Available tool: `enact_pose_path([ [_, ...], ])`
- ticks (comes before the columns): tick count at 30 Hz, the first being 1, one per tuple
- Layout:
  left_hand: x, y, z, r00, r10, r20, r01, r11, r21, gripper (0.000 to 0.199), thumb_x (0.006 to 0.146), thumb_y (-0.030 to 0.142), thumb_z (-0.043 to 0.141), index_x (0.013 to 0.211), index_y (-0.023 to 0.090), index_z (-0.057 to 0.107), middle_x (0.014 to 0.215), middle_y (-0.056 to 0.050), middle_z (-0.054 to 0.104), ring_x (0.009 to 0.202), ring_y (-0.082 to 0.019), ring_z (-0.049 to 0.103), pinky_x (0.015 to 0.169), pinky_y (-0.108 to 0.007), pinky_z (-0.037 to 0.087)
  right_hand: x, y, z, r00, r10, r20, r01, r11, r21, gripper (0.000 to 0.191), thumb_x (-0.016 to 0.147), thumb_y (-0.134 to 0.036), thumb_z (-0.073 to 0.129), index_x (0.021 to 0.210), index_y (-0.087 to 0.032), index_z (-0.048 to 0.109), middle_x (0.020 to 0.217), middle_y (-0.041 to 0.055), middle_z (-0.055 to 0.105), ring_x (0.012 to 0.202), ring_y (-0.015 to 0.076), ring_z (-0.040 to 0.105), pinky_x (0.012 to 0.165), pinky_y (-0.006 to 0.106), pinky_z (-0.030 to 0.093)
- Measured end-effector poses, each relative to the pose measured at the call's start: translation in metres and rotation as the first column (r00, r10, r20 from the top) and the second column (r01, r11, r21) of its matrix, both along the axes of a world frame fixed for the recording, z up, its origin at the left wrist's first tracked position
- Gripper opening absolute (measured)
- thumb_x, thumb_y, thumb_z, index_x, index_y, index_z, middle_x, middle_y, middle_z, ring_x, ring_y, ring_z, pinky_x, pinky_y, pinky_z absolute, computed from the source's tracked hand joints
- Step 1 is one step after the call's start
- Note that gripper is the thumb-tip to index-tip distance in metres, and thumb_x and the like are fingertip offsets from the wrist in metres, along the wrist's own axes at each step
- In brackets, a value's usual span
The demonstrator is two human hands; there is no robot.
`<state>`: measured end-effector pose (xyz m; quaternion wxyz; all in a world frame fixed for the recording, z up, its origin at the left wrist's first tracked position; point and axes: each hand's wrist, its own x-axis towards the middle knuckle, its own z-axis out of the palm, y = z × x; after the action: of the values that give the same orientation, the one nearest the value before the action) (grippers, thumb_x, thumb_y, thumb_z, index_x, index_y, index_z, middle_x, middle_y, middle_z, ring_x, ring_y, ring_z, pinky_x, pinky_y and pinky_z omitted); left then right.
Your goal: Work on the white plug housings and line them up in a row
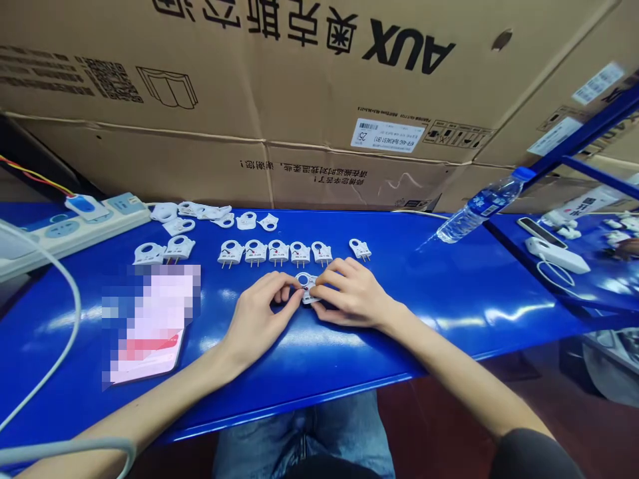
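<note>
A: Right at the front of the blue bench point(439, 319), the left hand point(262, 318) and the right hand point(348, 293) were both closed on a small white plug point(308, 288), fingertips pinching it from either side!

B: And a tiny thing it was, with the fingers covering much of it. That was the danger: one slip on that smooth plastic, and it could have sprung loose and skidded across the glossy bench.

A: Straight toward the row of pronged plugs point(274, 253), too, just beyond the fingers. A careless knuckle could have knocked those out of line.

B: Too much force might have cracked the plug as well.

A: Where did it sit, exactly?

B: Dead centre between the two hands, held clear of neither, with the right fingers arched over its far side.
</note>
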<state>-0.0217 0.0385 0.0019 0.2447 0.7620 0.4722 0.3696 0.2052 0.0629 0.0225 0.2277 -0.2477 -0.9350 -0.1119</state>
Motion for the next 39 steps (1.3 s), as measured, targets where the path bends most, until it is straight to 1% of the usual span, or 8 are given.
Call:
enact_pose_path([
  [8,0.001,0.0,0.003,0.999,-0.017,0.028,0.018,1.0,-0.007,0.016,0.102,0.03,0.057,0.094,0.021,0.068,0.076,0.003,0.054,0.07,-0.013,0.051,0.068,-0.027,0.042,0.0,0.001,-0.002,1.0,-0.007,-0.02,0.007,1.0,0.023,0.013,0.1,-0.028,0.061,0.097,-0.023,0.073,0.092,0.0042,0.074,0.089,0.0215,0.059,0.072,0.038,0.04],
  [14,0.001,-0.001,0.005,0.999,0.013,0.03,-0.014,1.0,0.025,0.016,0.103,0.032,0.056,0.095,0.022,0.066,0.076,0.003,0.051,0.07,-0.014,0.05,0.069,-0.028,0.042,0.008,0.01,-0.002,0.985,-0.145,-0.099,0.137,0.987,-0.079,0.013,0.1,-0.03,0.063,0.097,-0.025,0.074,0.095,0.0051,0.075,0.09,0.0232,0.059,0.076,0.038,0.045],
  [16,0.001,-0.001,0.004,1.0,0.029,0.01,-0.029,0.999,0.013,0.016,0.102,0.032,0.056,0.094,0.022,0.067,0.075,0.003,0.052,0.071,-0.014,0.051,0.07,-0.028,0.042,0.014,0.014,-0.001,0.959,-0.232,-0.16,0.218,0.971,-0.1,0.012,0.1,-0.031,0.063,0.1,-0.025,0.074,0.097,0.0058,0.075,0.091,0.0242,0.06,0.079,0.04,0.046],
  [19,0.0,-0.001,0.0,0.999,0.026,-0.036,-0.027,0.999,-0.022,0.017,0.1,0.032,0.056,0.092,0.023,0.068,0.075,0.002,0.053,0.072,-0.016,0.054,0.07,-0.03,0.043,0.025,0.021,0.001,0.895,-0.387,-0.22,0.368,0.921,-0.127,0.015,0.102,-0.033,0.063,0.104,-0.025,0.075,0.1,0.0076,0.074,0.094,0.0264,0.058,0.08,0.042,0.047],
  [23,-0.001,-0.001,-0.003,0.995,0.031,-0.098,-0.034,0.999,-0.031,0.016,0.098,0.032,0.057,0.09,0.023,0.068,0.074,0.002,0.053,0.074,-0.018,0.055,0.072,-0.032,0.043,0.04,0.03,0.0,0.828,-0.526,-0.192,0.502,0.849,-0.163,0.018,0.103,-0.034,0.062,0.105,-0.024,0.077,0.101,0.0089,0.072,0.095,0.0285,0.056,0.08,0.043,0.048],
  [27,-0.001,-0.001,-0.003,0.989,0.033,-0.146,-0.035,0.999,-0.008,0.016,0.098,0.032,0.057,0.089,0.023,0.068,0.076,0.0,0.057,0.078,-0.02,0.054,0.074,-0.033,0.043,0.047,0.035,-0.007,0.803,-0.581,-0.131,0.548,0.807,-0.22,0.016,0.101,-0.034,0.065,0.102,-0.025,0.078,0.103,0.0095,0.07,0.095,0.0294,0.055,0.079,0.043,0.048],
  [32,-0.001,-0.001,-0.002,0.986,0.032,-0.164,-0.031,0.999,0.01,0.015,0.097,0.03,0.058,0.088,0.023,0.067,0.077,0.0,0.058,0.081,-0.021,0.053,0.076,-0.034,0.043,0.044,0.035,-0.015,0.773,-0.634,-0.036,0.597,0.745,-0.298,0.015,0.098,-0.031,0.066,0.102,-0.022,0.078,0.104,0.0106,0.07,0.096,0.0305,0.057,0.077,0.044,0.049],
  [39,-0.001,0.0,-0.004,0.987,0.035,-0.156,-0.036,0.999,0.0,0.015,0.098,0.03,0.057,0.089,0.023,0.066,0.079,0.0,0.059,0.082,-0.02,0.054,0.078,-0.034,0.043,0.037,0.03,-0.011,0.783,-0.618,-0.061,0.564,0.748,-0.35,0.02,0.1,-0.029,0.062,0.114,-0.022,0.076,0.111,0.0101,0.07,0.101,0.0298,0.059,0.084,0.044,0.05],
])
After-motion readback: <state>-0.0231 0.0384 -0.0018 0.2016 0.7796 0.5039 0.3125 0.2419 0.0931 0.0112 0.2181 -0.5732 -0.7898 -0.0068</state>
